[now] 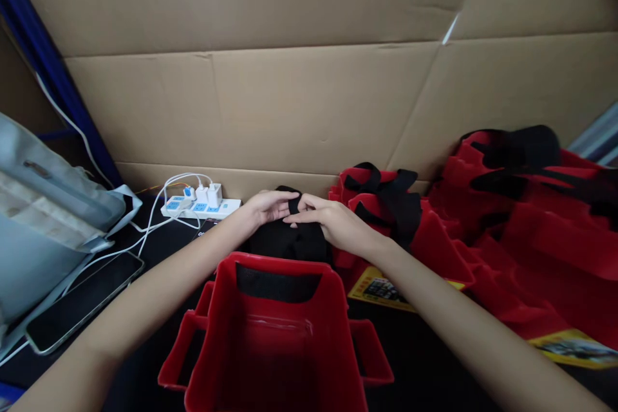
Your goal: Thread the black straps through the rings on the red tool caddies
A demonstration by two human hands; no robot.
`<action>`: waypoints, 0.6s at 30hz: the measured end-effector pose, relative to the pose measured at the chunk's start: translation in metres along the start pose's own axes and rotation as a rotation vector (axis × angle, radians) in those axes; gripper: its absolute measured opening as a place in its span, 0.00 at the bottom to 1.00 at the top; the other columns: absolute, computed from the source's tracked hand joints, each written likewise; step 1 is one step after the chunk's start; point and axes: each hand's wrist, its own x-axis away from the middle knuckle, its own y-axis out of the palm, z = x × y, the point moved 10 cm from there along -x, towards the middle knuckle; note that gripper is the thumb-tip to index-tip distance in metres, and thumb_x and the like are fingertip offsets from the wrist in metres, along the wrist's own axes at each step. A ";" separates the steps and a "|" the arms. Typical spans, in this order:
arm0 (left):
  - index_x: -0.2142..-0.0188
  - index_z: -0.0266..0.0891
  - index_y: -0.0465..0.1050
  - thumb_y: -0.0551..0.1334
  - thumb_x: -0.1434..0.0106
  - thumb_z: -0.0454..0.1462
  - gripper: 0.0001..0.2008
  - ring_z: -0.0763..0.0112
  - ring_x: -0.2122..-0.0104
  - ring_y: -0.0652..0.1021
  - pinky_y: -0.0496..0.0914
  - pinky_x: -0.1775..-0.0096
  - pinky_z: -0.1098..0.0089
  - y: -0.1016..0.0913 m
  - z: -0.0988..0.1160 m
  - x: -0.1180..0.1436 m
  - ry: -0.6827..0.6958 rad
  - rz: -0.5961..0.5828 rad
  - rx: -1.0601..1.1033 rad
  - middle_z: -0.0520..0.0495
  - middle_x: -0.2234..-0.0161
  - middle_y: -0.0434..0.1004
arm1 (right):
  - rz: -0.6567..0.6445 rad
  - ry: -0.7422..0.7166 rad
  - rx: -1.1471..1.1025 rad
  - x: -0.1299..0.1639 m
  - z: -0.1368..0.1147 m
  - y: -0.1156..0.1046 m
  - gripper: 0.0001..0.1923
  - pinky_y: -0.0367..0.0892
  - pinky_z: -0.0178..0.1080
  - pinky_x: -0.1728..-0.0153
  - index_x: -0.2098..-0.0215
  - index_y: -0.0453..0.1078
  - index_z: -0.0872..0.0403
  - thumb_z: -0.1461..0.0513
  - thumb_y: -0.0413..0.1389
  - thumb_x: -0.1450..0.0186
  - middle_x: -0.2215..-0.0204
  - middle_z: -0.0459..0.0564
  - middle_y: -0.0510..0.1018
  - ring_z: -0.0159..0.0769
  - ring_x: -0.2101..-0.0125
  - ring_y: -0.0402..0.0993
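An open red plastic box (277, 347) with side loops stands in front of me. A black fabric panel (277, 283) shows through an opening in its far wall. Behind that wall, a black strap (294, 205) runs between my two hands. My left hand (270, 207) is closed on the strap, thumb on top. From the other side my right hand (321, 215) pinches the same strap, its fingers close to those of my left hand. More black webbing (290, 241) lies below the hands, partly hidden by them and the box rim.
Several red boxes with black straps (386, 199) are stacked at the right, with yellow labels (381, 288). On the left are a power strip (200, 207) with white cables, a phone (84, 302) and a grey bag (48, 199). A cardboard wall (313, 103) stands behind.
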 end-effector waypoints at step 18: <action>0.68 0.33 0.65 0.60 0.42 0.29 0.03 0.79 0.73 0.71 0.68 0.69 0.76 -0.006 0.058 0.004 0.389 0.156 -0.162 0.53 0.73 0.68 | 0.146 0.390 -0.569 0.012 0.043 -0.010 0.19 0.64 0.40 0.52 0.53 0.69 0.52 0.71 0.48 0.40 0.57 0.52 0.73 0.32 0.56 0.69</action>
